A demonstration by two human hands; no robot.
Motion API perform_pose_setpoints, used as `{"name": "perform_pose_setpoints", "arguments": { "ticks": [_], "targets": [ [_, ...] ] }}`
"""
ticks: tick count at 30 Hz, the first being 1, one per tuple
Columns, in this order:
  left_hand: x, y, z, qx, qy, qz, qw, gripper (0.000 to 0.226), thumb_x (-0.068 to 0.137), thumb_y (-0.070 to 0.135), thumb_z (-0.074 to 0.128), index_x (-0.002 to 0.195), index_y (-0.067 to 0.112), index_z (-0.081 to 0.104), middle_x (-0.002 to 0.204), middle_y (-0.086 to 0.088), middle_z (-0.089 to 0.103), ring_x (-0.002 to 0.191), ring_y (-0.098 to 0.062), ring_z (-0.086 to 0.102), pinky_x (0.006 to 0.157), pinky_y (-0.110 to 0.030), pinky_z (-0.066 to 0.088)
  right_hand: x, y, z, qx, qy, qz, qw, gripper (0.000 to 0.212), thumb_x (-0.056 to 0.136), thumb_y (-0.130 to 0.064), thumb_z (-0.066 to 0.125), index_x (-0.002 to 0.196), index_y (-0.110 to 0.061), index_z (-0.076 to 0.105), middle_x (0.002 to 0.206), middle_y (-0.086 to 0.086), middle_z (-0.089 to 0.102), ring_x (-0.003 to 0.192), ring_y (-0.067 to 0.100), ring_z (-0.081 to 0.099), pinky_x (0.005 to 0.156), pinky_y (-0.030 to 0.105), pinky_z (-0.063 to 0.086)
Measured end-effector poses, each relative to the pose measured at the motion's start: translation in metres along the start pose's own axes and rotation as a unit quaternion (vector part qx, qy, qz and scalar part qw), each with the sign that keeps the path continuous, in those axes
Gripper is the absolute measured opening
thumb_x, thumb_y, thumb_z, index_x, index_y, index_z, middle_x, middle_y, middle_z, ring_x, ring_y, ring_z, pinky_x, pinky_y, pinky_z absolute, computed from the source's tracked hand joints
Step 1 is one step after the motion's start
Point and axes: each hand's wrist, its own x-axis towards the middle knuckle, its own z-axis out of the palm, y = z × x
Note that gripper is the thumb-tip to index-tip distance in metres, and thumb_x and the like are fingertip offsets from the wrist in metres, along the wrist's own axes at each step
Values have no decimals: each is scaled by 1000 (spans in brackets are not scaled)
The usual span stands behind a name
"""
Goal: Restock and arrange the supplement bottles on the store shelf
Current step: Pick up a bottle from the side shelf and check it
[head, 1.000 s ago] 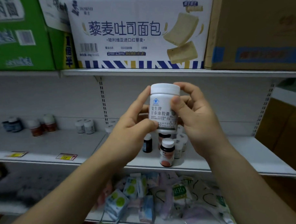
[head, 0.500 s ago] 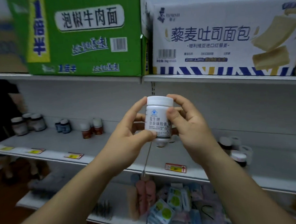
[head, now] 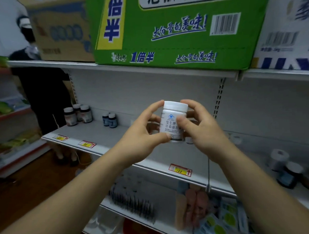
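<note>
Both hands hold one white supplement bottle (head: 174,122) upright in front of the grey store shelf (head: 105,136), above the red-and-yellow price tag (head: 180,170) on that shelf's front edge. The left hand (head: 142,134) wraps the bottle from the left, thumb under the label's lower edge and forefinger up by the cap. The right hand (head: 201,129) closes on it from the right, its thumb lying across the printed label and covering the end of the text lines. The bottle's base is hidden behind the fingers.

On the shelf well left of the held bottle stand three dark jars with pale lids (head: 77,114) and, nearer, two small dark blue bottles (head: 109,120); their labels are too blurred to read. More jars (head: 288,171) sit far right on the shelf, partly cut off by the frame edge.

Directly above the held bottle a green carton (head: 173,32) rests on the upper shelf, its top cropped. A person in dark clothes (head: 42,89) stands beyond the shelf's left end, blurred. Below the shelf, packets and other goods are smeared and hard to identify.
</note>
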Motion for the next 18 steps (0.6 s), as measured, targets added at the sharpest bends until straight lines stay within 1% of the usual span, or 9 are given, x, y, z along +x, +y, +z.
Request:
{"name": "perform_pose_setpoints", "arguments": {
  "ticks": [2, 4, 5, 8, 10, 12, 14, 16, 18],
  "targets": [
    [20, -10, -6, 11, -17, -15, 1000, 71, 80, -4, 63, 125, 45, 38, 112, -6, 55, 105, -20, 61, 83, -24, 55, 22, 13, -4, -25, -9, -5, 1000, 31, 90, -14, 58, 103, -41, 50, 107, 4, 57, 92, 16, 62, 68, 23, 56],
    [45, -25, -8, 28, -30, -36, 999, 69, 81, -4, 61, 128, 42, 38, 117, -7, 55, 106, -18, 60, 82, -21, 54, 44, 32, -10, -50, -18, 6, 999, 31, 90, -13, 58, 100, -41, 50, 110, 6, 57, 95, 19, 63, 72, 29, 57],
    [59, -34, -7, 36, -34, -46, 998, 68, 82, -3, 61, 128, 42, 38, 119, -7, 55, 107, -17, 60, 84, -21, 53, 55, 45, -14, -61, -20, 15, 998, 31, 91, -13, 58, 100, -41, 50, 110, 6, 57, 97, 21, 63, 74, 33, 58],
    [96, -70, -1, 94, -36, -76, 992, 62, 83, 4, 61, 131, 38, 40, 124, 0, 51, 112, -17, 55, 96, -34, 49, 80, 89, -28, -123, -14, 39, 992, 29, 90, -14, 58, 104, -36, 47, 112, 5, 59, 96, 24, 63, 78, 40, 57],
    [117, -98, 6, 130, -50, -106, 985, 57, 84, 8, 60, 132, 32, 42, 123, 2, 50, 112, -15, 51, 94, -34, 48, 91, 122, -37, -171, -8, 74, 983, 30, 90, -16, 58, 111, -34, 45, 115, 0, 57, 96, 19, 61, 77, 33, 55],
    [133, -126, 15, 126, -72, -142, 979, 51, 84, 4, 58, 128, 28, 45, 117, -1, 54, 101, -15, 56, 85, -29, 50, 95, 157, -43, -182, -11, 97, 978, 29, 91, -17, 57, 112, -34, 45, 116, -4, 54, 99, 14, 58, 77, 26, 51],
    [144, -155, 25, 111, -81, -177, 974, 46, 84, -1, 56, 122, 23, 48, 112, -6, 56, 87, -15, 59, 78, -28, 49, 95, 193, -47, -192, -12, 103, 976, 29, 91, -18, 57, 111, -34, 45, 116, -5, 54, 103, 14, 57, 75, 19, 46],
    [151, -182, 36, 101, -83, -212, 969, 43, 84, -2, 55, 120, 21, 47, 112, -9, 56, 85, -18, 58, 78, -31, 48, 94, 225, -49, -215, -9, 110, 970, 27, 92, -17, 56, 113, -31, 46, 113, -3, 56, 102, 16, 57, 72, 18, 44],
    [153, -205, 45, 86, -86, -242, 963, 43, 85, -2, 54, 118, 24, 44, 116, -10, 56, 93, -21, 58, 79, -32, 47, 92, 251, -48, -243, -2, 116, 963, 27, 91, -16, 54, 116, -24, 46, 109, 0, 57, 97, 17, 57, 72, 24, 45]
  ]
}}
